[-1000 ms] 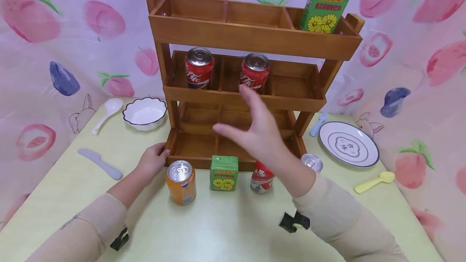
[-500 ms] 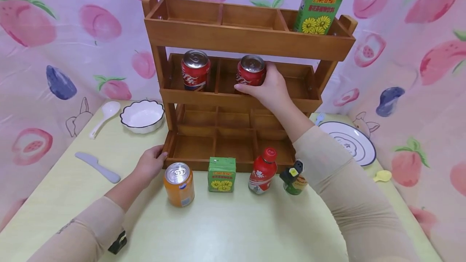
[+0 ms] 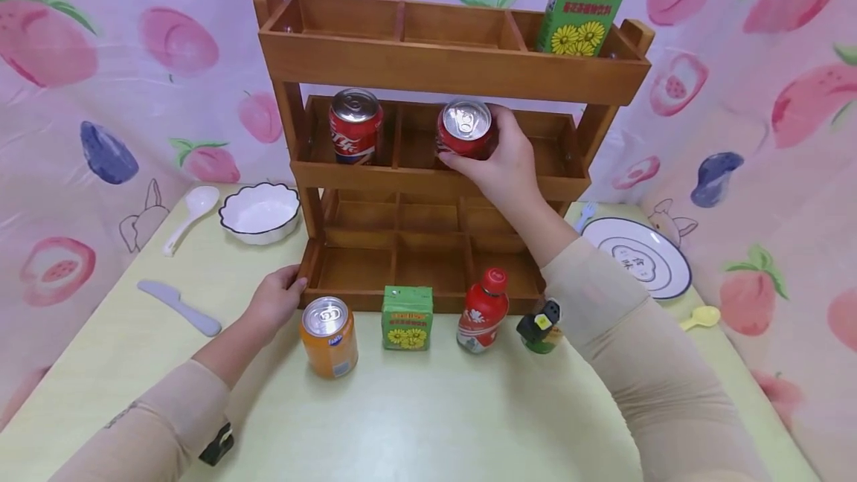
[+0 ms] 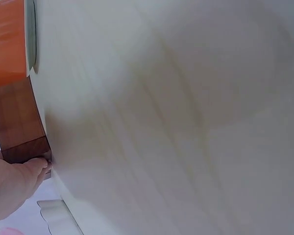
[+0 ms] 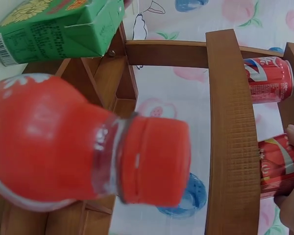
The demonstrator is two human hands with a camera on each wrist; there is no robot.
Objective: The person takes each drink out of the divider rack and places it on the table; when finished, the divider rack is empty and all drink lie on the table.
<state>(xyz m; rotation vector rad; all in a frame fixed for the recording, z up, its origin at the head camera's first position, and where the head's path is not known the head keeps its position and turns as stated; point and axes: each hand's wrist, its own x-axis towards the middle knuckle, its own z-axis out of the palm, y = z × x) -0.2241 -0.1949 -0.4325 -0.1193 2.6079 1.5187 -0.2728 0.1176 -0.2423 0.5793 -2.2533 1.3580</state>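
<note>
My right hand (image 3: pixel 504 162) grips a red soda can (image 3: pixel 460 146) in the middle compartment of the wooden rack's (image 3: pixel 455 73) middle tier. The can's top leans toward me; its base is hidden by the tier's front board. In the right wrist view, thumb and fingers lie on either side of this can (image 5: pixel 279 164). My left hand (image 3: pixel 274 302) holds the rack's lower left corner, with the thumb at the front, as the left wrist view shows. Another red soda can (image 3: pixel 355 131) stands in the compartment to the left.
Before the rack stand an orange Fanta can (image 3: pixel 329 337), a small green drink carton (image 3: pixel 407 320), a red bottle (image 3: pixel 483 311) and a partly hidden can (image 3: pixel 541 344). A tall green carton (image 3: pixel 582 10) stands top right. Bowl (image 3: pixel 260 213), knife (image 3: pixel 179 306) and plate (image 3: pixel 669 285) flank the rack.
My right hand has reached up and back to the middle red can and taken hold of it. The can has since tipped slightly toward me. My left hand keeps its place on the rack.
</note>
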